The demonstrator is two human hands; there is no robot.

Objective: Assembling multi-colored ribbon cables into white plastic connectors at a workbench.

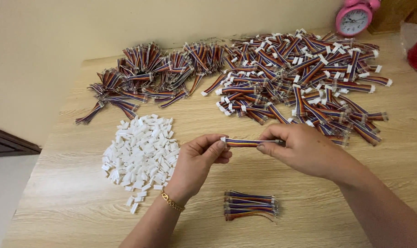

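Left hand (200, 158) pinched shut on the white-connector end of a short rainbow ribbon cable (247, 143), right hand (300, 149) closed on the opposite end, the cable stretched level between them just above the worktop (71, 202). Just left of the left hand, a heap of loose white connector housings (142, 154); near below both hands, a small bundle of cables (250, 205) with bare ends. Beyond the right hand, a broad pile of cables with white connectors (305, 78); beyond the left hand, bunches of cables without housings (149, 73). Far past the right hand, a pink alarm clock (354, 18). To do this step well, probably: keep the cable flat and untwisted, grip close to each end so the wires stay aligned in one row, press squarely along the cable's axis rather than at an angle, and look at the connector end before letting go. Cannot tell whether every wire is seated; too small to judge. Gold bracelet (172, 202) on the left wrist.
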